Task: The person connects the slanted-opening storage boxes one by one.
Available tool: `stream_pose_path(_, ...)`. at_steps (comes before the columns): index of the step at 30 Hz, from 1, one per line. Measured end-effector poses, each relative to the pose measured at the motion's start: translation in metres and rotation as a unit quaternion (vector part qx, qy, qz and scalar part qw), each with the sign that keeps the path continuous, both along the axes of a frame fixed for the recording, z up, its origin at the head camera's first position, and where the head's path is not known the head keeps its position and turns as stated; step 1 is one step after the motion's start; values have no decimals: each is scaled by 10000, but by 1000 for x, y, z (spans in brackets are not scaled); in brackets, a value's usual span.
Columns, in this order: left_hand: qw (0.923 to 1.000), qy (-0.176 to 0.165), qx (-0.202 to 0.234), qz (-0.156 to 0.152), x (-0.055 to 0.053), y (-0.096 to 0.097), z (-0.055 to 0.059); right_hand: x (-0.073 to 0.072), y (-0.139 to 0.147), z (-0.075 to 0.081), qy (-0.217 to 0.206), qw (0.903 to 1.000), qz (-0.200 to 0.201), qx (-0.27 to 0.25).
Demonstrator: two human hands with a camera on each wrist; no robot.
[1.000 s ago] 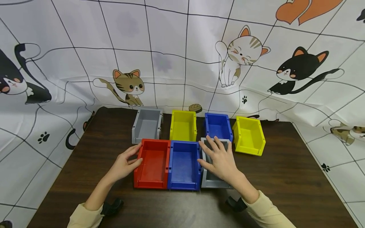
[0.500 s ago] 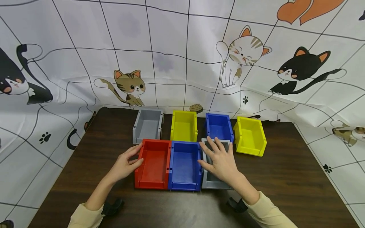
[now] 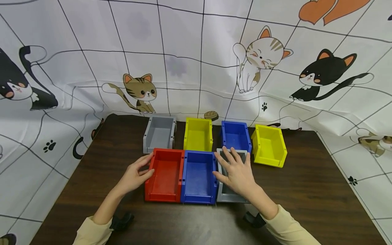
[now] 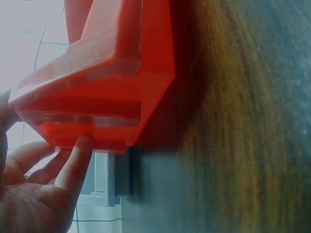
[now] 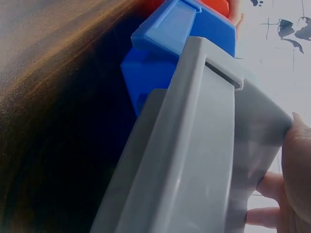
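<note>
Three open-front storage bins stand side by side in the front row: a red bin [image 3: 166, 177], a blue bin [image 3: 198, 177] and a grey bin [image 3: 229, 196]. My left hand [image 3: 133, 175] touches the red bin's left side, thumb near its rim; in the left wrist view its fingers [image 4: 75, 165] lie extended against the red wall. My right hand [image 3: 237, 174] is spread across the top of the grey bin and hides part of its inside. In the right wrist view, fingertips touch the far side of the grey bin [image 5: 194, 145].
Behind stands a second row: a grey bin [image 3: 160, 133], a yellow bin [image 3: 198, 134], a blue bin [image 3: 235, 133] and a slightly turned yellow bin [image 3: 269, 146]. All rest on a dark wooden table [image 3: 312, 190]. A white cat-print cloth [image 3: 183, 37] hangs behind and beside it.
</note>
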State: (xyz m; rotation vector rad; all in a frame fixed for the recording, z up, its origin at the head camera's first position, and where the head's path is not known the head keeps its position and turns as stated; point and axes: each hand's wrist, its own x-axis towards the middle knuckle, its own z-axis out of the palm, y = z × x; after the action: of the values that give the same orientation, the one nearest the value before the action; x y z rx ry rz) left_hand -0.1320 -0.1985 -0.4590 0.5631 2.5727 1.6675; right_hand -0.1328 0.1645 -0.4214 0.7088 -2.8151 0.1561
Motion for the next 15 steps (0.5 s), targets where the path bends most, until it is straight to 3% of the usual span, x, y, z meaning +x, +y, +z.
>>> stream_pose_path(8, 10000, 33, 34, 21, -1, 1, -2, 2, 0, -4, -32, 9999, -82, 54)
stream_pose_path(15, 10000, 61, 53, 26, -2, 0, 0, 1, -2, -16, -113, 9997, -146, 174)
